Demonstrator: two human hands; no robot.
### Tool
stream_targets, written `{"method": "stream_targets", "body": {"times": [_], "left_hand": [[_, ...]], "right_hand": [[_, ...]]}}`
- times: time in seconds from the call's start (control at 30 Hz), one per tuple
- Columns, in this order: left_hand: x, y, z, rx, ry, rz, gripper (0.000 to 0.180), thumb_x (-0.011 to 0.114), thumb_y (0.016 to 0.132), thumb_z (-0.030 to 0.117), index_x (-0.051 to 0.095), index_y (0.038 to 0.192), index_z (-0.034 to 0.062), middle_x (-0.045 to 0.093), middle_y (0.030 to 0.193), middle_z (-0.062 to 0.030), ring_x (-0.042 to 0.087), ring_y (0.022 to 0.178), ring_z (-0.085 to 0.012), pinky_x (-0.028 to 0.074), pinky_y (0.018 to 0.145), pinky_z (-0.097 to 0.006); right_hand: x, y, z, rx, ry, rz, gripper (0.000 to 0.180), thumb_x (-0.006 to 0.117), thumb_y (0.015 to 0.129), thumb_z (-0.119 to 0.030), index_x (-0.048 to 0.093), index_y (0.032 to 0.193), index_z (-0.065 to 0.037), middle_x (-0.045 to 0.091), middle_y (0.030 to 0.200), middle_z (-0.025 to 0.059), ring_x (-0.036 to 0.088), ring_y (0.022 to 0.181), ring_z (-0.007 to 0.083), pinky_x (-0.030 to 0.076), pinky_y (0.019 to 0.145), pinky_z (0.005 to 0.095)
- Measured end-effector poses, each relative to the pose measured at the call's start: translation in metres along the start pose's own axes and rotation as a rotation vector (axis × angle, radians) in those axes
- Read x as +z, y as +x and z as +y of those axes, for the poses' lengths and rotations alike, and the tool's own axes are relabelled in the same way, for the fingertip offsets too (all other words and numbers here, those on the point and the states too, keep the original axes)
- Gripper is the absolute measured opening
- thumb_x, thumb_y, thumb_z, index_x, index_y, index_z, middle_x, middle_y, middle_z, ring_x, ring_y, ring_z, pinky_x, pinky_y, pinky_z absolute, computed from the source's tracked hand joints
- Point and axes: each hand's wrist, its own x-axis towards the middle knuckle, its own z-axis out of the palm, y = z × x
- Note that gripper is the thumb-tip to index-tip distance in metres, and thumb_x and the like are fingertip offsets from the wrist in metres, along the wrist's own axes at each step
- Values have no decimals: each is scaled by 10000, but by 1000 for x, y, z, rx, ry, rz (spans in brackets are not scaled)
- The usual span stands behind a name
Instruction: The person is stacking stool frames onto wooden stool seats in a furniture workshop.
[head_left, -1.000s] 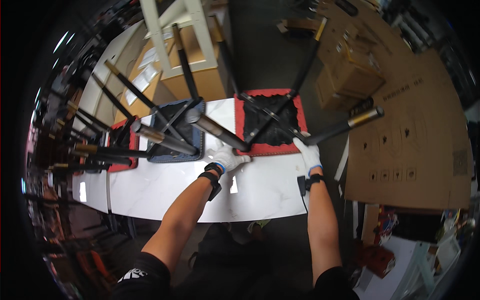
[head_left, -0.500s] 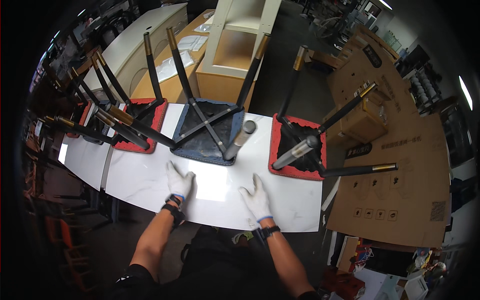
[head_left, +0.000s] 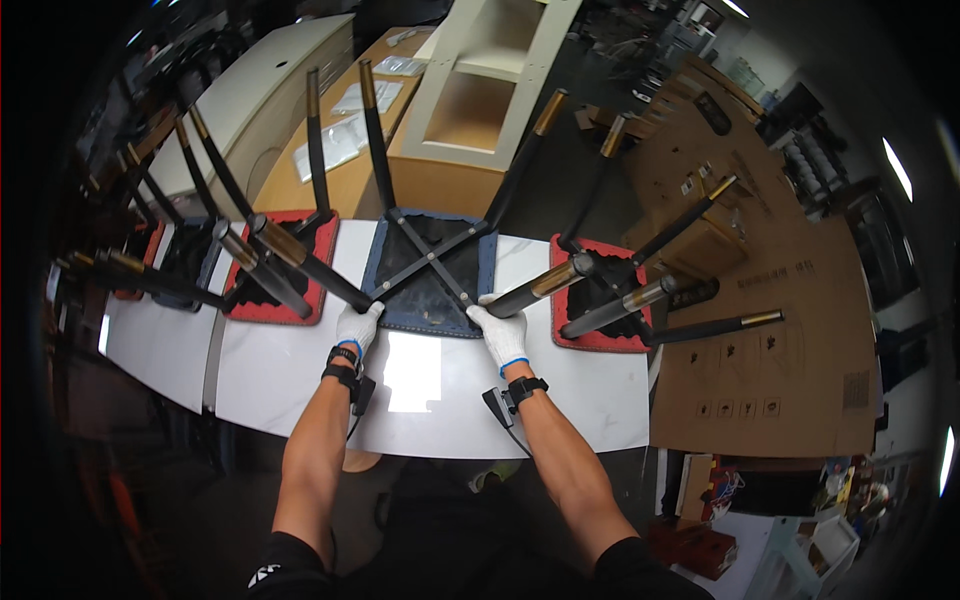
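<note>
An upside-down blue stool (head_left: 430,290) lies seat-down on a white marbled tabletop (head_left: 560,410). A crossed metal brace spans its black underside, and its dark legs with brassy ends splay upward. At the near left corner, my left hand (head_left: 358,326), in a white glove, closes round the seat edge beside the leg's foot. My right hand (head_left: 502,334), gloved alike, grips the near right corner, its thumb on the underside by the leg; some of its fingers are hidden. Red upturned stools stand on either side, one to the left (head_left: 315,275) and one to the right (head_left: 600,338).
More upturned stools (head_left: 180,265) crowd the table's left end. A seam divides the tabletop there. Behind stand a wooden desk (head_left: 290,185) with plastic packets and a pale cabinet frame (head_left: 510,120). Large brown cardboard (head_left: 800,350) leans at the right. Raised legs stick out between the stools.
Both hands have moved forward from above the bare tabletop and taken hold of the blue stool's near corners. The whole view has shifted slightly.
</note>
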Motion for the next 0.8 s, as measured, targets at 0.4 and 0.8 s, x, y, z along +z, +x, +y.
{"method": "stream_targets", "body": {"times": [0.4, 0.8], "left_hand": [[25, -7, -4, 127, 341, -186, 622, 567, 822, 675, 643, 1194, 182, 584, 1218, -186, 544, 1167, -357, 205, 1033, -656], [43, -19, 13, 168, 469, -269, 489, 658, 832, 490, 644, 1204, 173, 707, 1057, -8, 365, 1332, -352, 127, 1008, -731]], "right_hand": [[-48, 11, -4, -27, -81, 121, 266, 799, 710, -83, 670, 924, 7, 683, 865, 68, 639, 795, 166, 515, 746, 309], [-77, 17, -9, -7, -41, 126, 283, 817, 701, -117, 653, 903, -4, 663, 839, 64, 616, 783, 164, 502, 757, 308]]}}
